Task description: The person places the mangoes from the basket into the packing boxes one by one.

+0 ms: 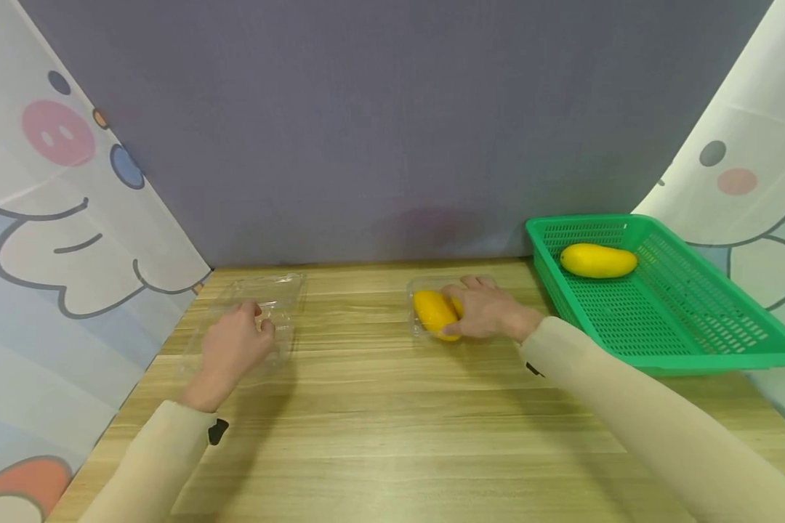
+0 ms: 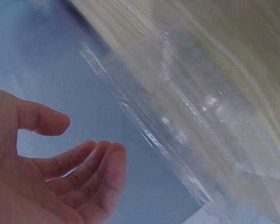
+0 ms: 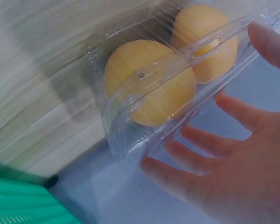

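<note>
Fingers (image 3: 212,142) of right hand (image 1: 490,311) spread apart, tips at edge of clear plastic box (image 3: 119,140); two yellow fruits (image 3: 149,84) inside, just beyond fingertips, smooth, rounded. Left hand (image 1: 235,345) loosely curved, thumb apart, near second clear box (image 2: 214,126).

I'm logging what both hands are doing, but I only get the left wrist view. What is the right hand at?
Observer: The right hand is at a second box of clear plastic.

Operator: Does that box hold anything?

Observer: Yes, two rounded yellow fruits lie in it side by side.

Operator: Is there any more fruit outside that box?

Observer: Yes, the head view shows one long yellow fruit in a green perforated plastic basket, near its far end.
</note>
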The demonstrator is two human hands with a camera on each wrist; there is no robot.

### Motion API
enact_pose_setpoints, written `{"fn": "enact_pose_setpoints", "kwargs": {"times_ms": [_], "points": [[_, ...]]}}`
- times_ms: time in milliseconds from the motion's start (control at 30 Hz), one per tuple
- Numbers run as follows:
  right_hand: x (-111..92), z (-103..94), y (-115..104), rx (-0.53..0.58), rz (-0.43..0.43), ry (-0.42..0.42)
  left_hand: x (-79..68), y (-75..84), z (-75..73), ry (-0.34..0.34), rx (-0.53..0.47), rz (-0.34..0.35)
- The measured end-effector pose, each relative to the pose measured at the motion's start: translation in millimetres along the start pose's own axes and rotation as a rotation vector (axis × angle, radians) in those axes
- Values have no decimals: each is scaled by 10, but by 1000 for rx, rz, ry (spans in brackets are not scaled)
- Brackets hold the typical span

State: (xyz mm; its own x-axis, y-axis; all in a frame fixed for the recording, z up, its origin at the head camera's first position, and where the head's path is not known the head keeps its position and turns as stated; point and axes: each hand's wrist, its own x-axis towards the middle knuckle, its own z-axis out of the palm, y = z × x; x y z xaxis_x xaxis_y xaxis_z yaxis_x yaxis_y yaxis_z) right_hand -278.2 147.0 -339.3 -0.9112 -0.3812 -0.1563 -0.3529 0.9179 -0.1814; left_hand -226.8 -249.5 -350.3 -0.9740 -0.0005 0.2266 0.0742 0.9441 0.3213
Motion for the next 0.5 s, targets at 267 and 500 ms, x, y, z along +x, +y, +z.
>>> {"fn": "enact_pose_setpoints", "kwargs": {"times_ms": [267,500], "points": [[12,-59,30,12,1,-13,-21,-201,-39,-11,40,-37],[33,-76,78,7,11,-17,-18,-401,-34,20,47,-49]]}}
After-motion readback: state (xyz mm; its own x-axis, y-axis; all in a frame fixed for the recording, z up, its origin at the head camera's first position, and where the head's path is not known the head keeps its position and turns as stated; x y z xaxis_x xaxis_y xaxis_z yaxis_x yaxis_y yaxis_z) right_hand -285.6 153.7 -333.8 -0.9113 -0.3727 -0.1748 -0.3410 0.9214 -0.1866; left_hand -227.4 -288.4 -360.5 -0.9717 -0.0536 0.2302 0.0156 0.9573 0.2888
